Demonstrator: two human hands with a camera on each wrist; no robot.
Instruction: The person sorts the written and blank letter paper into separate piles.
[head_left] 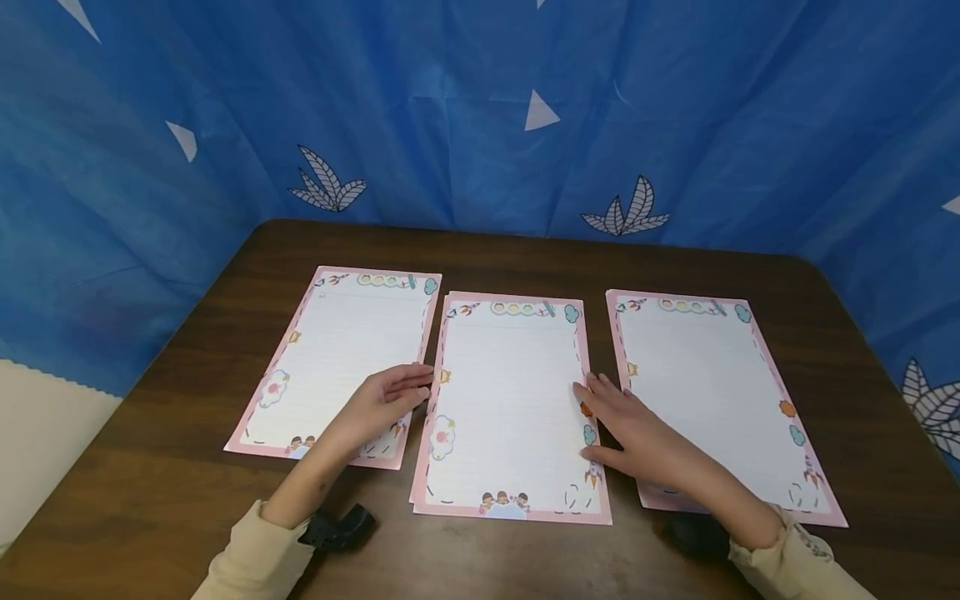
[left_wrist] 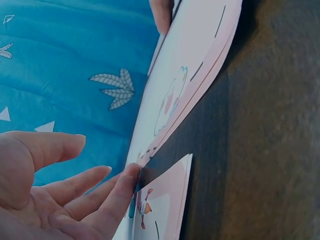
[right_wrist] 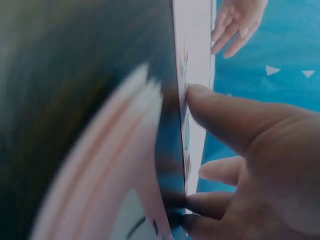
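Three small stacks of pink-bordered, cartoon-printed paper lie side by side: a left stack (head_left: 345,333), a middle stack (head_left: 513,400) and a right stack (head_left: 705,392). My left hand (head_left: 382,408) is at the left edge of the middle stack, its fingers fairly straight and its wrist over the left stack. On the opposite edge, my right hand (head_left: 637,433) rests with fingers and thumb spread. In the left wrist view, fingertips (left_wrist: 132,170) meet the sheets' edge. From the right wrist, the thumb (right_wrist: 220,110) touches the middle stack's border.
Beneath the papers is a dark brown wooden table (head_left: 480,558). A blue curtain (head_left: 465,125) with white leaves and triangles hangs behind its far edge. Black straps with devices (head_left: 345,529) sit at both wrists. Offset sheets show along the middle stack's left and lower edges.
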